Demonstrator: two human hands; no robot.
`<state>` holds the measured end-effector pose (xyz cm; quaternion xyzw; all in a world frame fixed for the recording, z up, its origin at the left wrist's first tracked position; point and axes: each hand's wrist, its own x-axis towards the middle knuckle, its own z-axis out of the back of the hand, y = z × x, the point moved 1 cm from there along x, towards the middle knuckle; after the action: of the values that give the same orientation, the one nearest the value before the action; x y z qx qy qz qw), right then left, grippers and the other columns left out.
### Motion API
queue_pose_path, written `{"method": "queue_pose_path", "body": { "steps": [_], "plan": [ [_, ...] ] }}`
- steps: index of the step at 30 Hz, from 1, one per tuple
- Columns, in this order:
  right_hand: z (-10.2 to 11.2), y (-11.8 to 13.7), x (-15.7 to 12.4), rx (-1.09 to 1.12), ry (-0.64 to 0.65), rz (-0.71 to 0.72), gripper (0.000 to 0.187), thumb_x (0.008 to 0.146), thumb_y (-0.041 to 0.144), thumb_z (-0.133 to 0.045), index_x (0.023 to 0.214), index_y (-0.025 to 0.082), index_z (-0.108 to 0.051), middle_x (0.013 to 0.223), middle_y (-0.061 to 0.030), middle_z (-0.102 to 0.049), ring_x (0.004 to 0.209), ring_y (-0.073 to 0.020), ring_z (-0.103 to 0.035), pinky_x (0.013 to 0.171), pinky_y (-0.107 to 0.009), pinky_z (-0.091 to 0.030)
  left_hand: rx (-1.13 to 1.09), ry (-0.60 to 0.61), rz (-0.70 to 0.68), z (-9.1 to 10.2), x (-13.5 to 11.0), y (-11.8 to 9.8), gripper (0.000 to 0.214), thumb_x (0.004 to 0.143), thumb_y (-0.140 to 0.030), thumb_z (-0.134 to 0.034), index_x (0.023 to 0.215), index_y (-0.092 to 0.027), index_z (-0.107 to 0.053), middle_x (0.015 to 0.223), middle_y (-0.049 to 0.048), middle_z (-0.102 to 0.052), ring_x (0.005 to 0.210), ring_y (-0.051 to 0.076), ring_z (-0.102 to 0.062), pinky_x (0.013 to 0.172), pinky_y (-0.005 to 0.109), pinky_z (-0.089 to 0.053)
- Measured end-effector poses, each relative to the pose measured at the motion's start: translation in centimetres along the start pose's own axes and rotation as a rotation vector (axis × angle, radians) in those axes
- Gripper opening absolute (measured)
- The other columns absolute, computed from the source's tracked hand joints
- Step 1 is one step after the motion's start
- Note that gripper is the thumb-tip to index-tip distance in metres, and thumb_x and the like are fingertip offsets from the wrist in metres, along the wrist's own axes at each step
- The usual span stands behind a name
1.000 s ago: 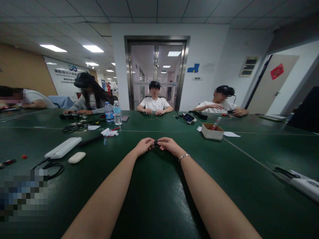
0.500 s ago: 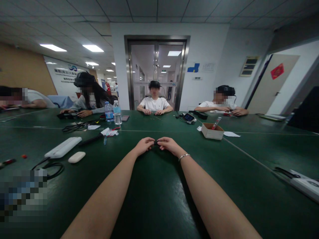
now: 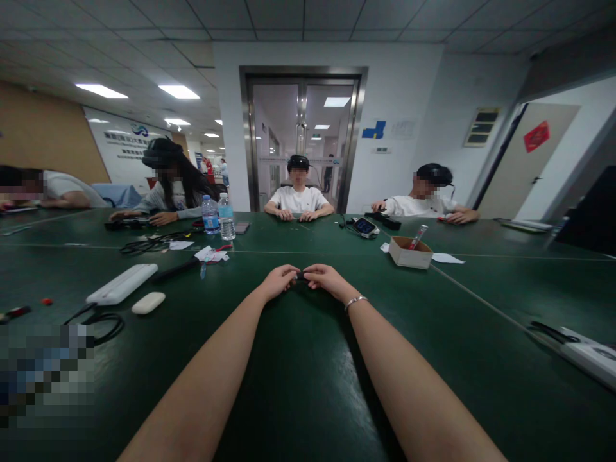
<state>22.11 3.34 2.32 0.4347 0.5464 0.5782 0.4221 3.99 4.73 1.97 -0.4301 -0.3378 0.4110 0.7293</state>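
Between my fingertips is a small black object (image 3: 301,276), mostly covered, its kind too small to make out. A light-coloured bit shows at its left end. My left hand (image 3: 280,281) pinches it from the left side. From the right, my right hand (image 3: 326,281), with a silver bracelet (image 3: 355,302) at the wrist, is closed on the same object. Both hands are low over the green table (image 3: 298,359), arms stretched forward.
To the left are a white oblong device (image 3: 122,284), a white rounded case (image 3: 149,303) and two water bottles (image 3: 226,218). A small cardboard box (image 3: 410,253) stands right of my hands, and a white power strip (image 3: 590,356) lies far right. Several people sit around the table.
My fingers have shifted slightly, and a light bit now shows at the black object's left end. The person at the right has moved one hand to a black item on the table.
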Motion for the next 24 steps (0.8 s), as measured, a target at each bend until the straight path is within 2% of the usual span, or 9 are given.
{"method": "queue_pose_path", "body": {
  "steps": [3, 7, 12, 16, 20, 24],
  "plan": [
    [-0.02, 0.08, -0.05, 0.002, -0.006, -0.010, 0.015, 0.078, 0.006, -0.063, 0.092, 0.009, -0.061, 0.069, -0.0032, -0.063, 0.048, -0.0061, -0.057, 0.048, -0.012, -0.051, -0.008, -0.012, 0.017, 0.01, -0.08, -0.12, 0.033, 0.080, -0.033, -0.048, 0.105, -0.015, -0.056, 0.080, 0.0040, -0.058, 0.057, 0.009, -0.049, 0.049, 0.019, -0.038],
    [-0.06, 0.14, -0.11, -0.008, -0.009, -0.009, 0.014, 0.079, 0.006, -0.062, 0.092, 0.008, -0.060, 0.069, -0.0035, -0.063, 0.048, -0.0059, -0.056, 0.048, -0.012, -0.051, -0.007, 0.010, 0.017, -0.04, -0.12, -0.23, 0.035, 0.084, -0.036, -0.040, 0.104, -0.012, -0.056, 0.067, 0.0017, -0.054, 0.052, 0.008, -0.045, 0.047, 0.019, -0.035],
    [-0.01, -0.07, 0.02, 0.014, -0.009, -0.005, 0.015, 0.077, 0.007, -0.064, 0.091, 0.009, -0.061, 0.066, -0.0024, -0.062, 0.047, -0.0063, -0.056, 0.048, -0.012, -0.050, -0.007, -0.008, 0.013, -0.02, -0.28, -0.39, 0.032, 0.080, -0.033, -0.048, 0.106, -0.015, -0.056, 0.076, 0.0026, -0.056, 0.056, 0.008, -0.047, 0.048, 0.018, -0.036],
    [0.03, -0.11, 0.05, 0.017, -0.007, -0.006, 0.015, 0.078, 0.006, -0.064, 0.091, 0.009, -0.061, 0.067, -0.0027, -0.063, 0.048, -0.0062, -0.057, 0.048, -0.012, -0.051, -0.007, 0.002, 0.019, -0.03, -0.33, -0.50, 0.034, 0.084, -0.035, -0.040, 0.104, -0.012, -0.056, 0.068, 0.0018, -0.055, 0.052, 0.008, -0.045, 0.048, 0.018, -0.036],
    [-0.01, -0.01, -0.04, 0.023, -0.006, -0.006, 0.014, 0.077, 0.006, -0.064, 0.090, 0.009, -0.061, 0.066, -0.0024, -0.062, 0.048, -0.0064, -0.057, 0.048, -0.012, -0.051, -0.017, -0.007, 0.020, -0.04, -0.38, -0.65, 0.032, 0.080, -0.031, -0.049, 0.106, -0.014, -0.055, 0.077, 0.0034, -0.058, 0.056, 0.008, -0.048, 0.049, 0.019, -0.037],
    [-0.05, 0.08, -0.09, 0.017, -0.003, -0.007, 0.014, 0.078, 0.005, -0.063, 0.091, 0.009, -0.061, 0.067, -0.0030, -0.062, 0.048, -0.0064, -0.057, 0.048, -0.012, -0.051, -0.016, -0.002, 0.030, -0.05, -0.46, -0.79, 0.033, 0.083, -0.034, -0.043, 0.105, -0.012, -0.056, 0.070, 0.0031, -0.057, 0.052, 0.008, -0.046, 0.048, 0.020, -0.036]
  ]
}}
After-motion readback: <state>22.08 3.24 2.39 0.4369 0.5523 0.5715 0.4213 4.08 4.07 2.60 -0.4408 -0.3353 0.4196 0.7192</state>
